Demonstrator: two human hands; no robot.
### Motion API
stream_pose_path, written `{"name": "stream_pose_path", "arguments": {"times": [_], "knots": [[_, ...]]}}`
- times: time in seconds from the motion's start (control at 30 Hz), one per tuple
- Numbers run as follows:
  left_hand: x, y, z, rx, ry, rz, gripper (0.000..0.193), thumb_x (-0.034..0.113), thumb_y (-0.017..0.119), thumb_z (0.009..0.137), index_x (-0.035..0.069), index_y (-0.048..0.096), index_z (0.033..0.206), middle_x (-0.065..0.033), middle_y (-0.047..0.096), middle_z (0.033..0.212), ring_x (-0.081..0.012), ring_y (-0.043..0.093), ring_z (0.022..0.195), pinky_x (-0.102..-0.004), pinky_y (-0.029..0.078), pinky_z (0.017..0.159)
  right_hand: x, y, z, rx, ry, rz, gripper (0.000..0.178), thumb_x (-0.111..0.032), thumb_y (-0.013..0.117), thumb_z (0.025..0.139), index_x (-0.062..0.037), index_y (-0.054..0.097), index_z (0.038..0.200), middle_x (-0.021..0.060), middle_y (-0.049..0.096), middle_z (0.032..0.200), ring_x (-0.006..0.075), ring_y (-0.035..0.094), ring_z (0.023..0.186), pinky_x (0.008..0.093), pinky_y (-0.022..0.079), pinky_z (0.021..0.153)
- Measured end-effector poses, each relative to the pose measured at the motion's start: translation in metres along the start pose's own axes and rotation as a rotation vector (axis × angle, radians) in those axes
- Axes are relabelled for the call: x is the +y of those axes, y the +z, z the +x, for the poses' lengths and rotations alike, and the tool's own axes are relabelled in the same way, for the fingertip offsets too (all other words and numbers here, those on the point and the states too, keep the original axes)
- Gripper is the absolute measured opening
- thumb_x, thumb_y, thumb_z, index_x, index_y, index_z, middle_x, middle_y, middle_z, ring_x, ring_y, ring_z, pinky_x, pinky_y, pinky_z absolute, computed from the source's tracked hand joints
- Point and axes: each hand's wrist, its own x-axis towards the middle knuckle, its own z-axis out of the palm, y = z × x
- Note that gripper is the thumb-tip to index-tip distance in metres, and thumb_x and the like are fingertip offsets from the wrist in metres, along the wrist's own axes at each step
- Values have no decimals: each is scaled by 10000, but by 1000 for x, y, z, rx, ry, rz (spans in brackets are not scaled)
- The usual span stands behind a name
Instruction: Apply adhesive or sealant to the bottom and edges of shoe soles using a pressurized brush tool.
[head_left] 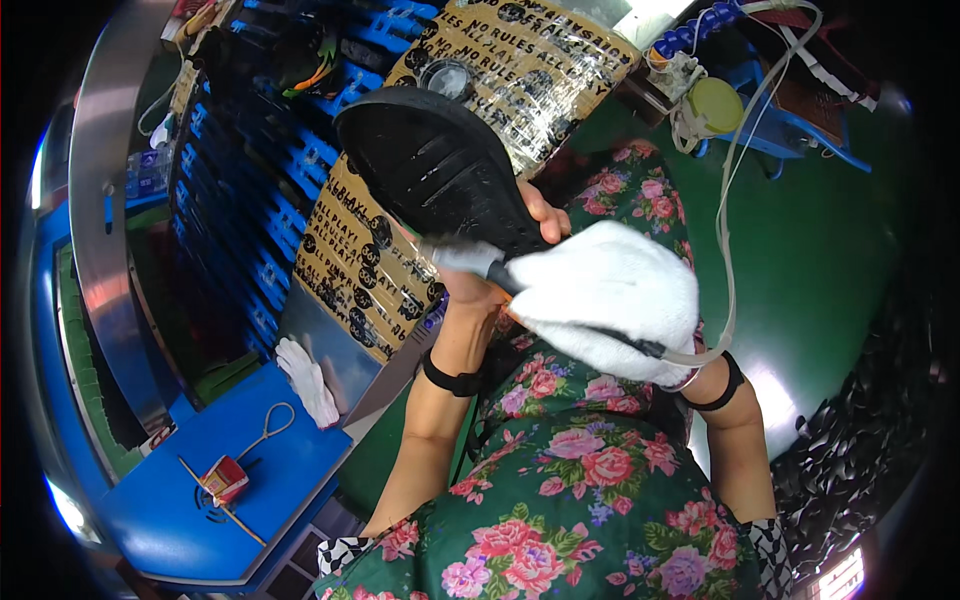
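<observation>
A black shoe sole [430,165], ridged across its hollow inner face, is tilted up in front of me. My left hand [472,286] is bare and grips its narrower end, with fingers curled over the right edge. My right hand [605,295] wears a white glove and is closed around a hose-fed hand tool [490,262]. The tool's silver tip is smeared by motion and lies close to the sole's lower end; whether it touches cannot be made out. A pale hose [728,250] runs from the tool up to the right. The glove hides most of the tool.
Beyond the sole is a brown-taped work surface [350,255] with a small round dish [446,80]. Blue racks [265,270] stand left. A white glove [306,382] and red box [223,481] lie on a blue table [160,520]. Black scraps [850,460] are heaped right.
</observation>
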Motion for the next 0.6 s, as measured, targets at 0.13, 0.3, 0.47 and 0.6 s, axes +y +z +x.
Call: {"name": "stream_pose_path", "arguments": {"times": [0.13, 0.3, 0.47, 0.6], "knots": [[5, -4, 8, -34, 44, 42, 1275, 1073, 177, 628, -47, 577, 1089, -179, 651, 918, -294, 593, 932, -423, 473, 880, -4, 13, -3, 102, -76, -170, 301, -71, 812, 745, -99, 778, 1043, 63, 756, 1004, 245, 703, 876, 344, 565, 741], [7, -12, 7, -39, 199, 142, 1247, 1043, 204, 676, -62, 570, 1124, -162, 636, 984, -297, 625, 877, -463, 464, 901, -3, 4, 1, 103, 99, 173, 253, -72, 835, 760, -47, 765, 1002, 91, 753, 972, 240, 701, 851, 338, 561, 713], [13, 0, 15, -1, 190, 54, 1230, 1035, 201, 688, -47, 573, 1141, -165, 634, 972, -287, 624, 861, -478, 456, 887, -4, 12, -10, 104, 3, -6, 241, -36, 816, 748, -74, 775, 982, 86, 745, 1008, 255, 692, 842, 342, 556, 705], [22, -10, 14, 8, 243, 131, 1208, 1010, 178, 727, -55, 572, 1137, -168, 638, 975, -299, 633, 842, -482, 470, 870, -3, 0, -6, 106, 143, 142, 278, 6, 832, 694, -41, 764, 960, 132, 745, 1015, 273, 703, 852, 354, 561, 741]]}}
